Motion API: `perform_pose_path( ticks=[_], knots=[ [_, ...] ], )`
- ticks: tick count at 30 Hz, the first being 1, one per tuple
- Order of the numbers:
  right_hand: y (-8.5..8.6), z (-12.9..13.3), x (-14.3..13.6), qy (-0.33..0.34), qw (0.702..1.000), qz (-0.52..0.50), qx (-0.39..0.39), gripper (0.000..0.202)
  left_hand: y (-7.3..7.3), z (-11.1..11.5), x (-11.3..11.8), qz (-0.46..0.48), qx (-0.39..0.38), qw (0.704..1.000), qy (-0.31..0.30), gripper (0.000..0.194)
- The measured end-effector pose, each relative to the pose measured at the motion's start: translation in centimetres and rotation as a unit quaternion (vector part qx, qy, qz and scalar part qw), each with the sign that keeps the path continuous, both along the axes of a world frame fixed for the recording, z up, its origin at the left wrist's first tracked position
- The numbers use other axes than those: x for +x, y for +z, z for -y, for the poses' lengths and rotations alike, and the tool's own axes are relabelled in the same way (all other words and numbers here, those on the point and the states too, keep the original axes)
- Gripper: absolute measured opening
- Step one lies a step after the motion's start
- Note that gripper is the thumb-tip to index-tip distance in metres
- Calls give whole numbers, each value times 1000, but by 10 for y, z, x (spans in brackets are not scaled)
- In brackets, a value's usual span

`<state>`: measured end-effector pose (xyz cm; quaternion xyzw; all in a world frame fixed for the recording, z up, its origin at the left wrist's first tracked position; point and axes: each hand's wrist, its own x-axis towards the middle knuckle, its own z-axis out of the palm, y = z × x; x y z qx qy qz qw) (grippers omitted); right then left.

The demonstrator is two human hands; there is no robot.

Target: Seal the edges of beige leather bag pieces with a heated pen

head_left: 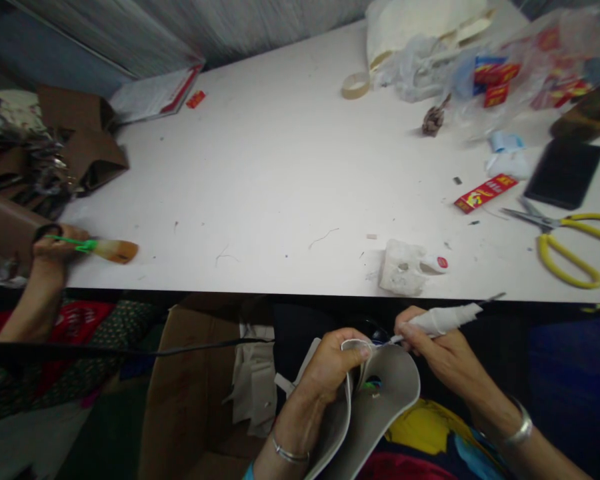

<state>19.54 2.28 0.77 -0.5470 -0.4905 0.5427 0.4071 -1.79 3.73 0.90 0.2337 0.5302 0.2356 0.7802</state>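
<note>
Below the table's front edge, my left hand (pixel 333 367) is closed on the upper edge of a pale grey, curved sheet-like piece (pixel 393 390), thumb on top. My right hand (pixel 437 347) grips a tool wrapped in white material (pixel 443 320), a thin dark metal end sticking out at its upper right. The tool's other end points at the edge of the grey piece, close to my left fingertips. Whether the tip pierces or only touches it cannot be made out. Small green and blue bits show inside the curved piece.
On the white table (pixel 260 167) lie yellow-handled scissors (pixel 555 240), a phone (pixel 565 173), a red packet (pixel 485 193), a tape roll (pixel 355 86) and plastic bags. A cardboard box (pixel 180 393) stands below. Another person's hand (pixel 55 247) is at left, near brown pieces.
</note>
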Motion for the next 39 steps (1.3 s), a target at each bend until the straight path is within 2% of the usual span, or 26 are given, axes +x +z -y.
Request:
perform_pose_path(
  ticks=[9,14,21,24,27,29,30,32,36,39],
  knots=[
    [2,-3,-4,30,1000,-7,-3,37,-3,1,0,16,-11,1000,11,45],
    [4,-6,-9,41,999,4,-2,34,-1,1,3,1,9,1000,14,40],
    [-7,-4,-13,40,998,11,45,36,-2,5,7,-9,23,999,43,36],
    [-6,0,-7,100,989,29,101,35,-7,7,5,14,12,998,62,38],
    [1,1,1,207,950,96,214,25,-11,7,4,32,-8,997,73,41],
    [6,1,5,247,922,135,267,17,-11,7,4,40,-16,996,76,42],
    [8,1,7,250,918,140,275,16,-11,7,5,41,-15,996,74,42],
    [11,3,8,226,928,116,273,21,-9,8,6,35,-6,997,66,41],
    [13,12,8,95,964,78,234,23,-1,9,7,-4,23,999,47,36],
    [14,18,5,35,975,89,202,24,5,9,8,-40,64,997,21,31]
  ],
)
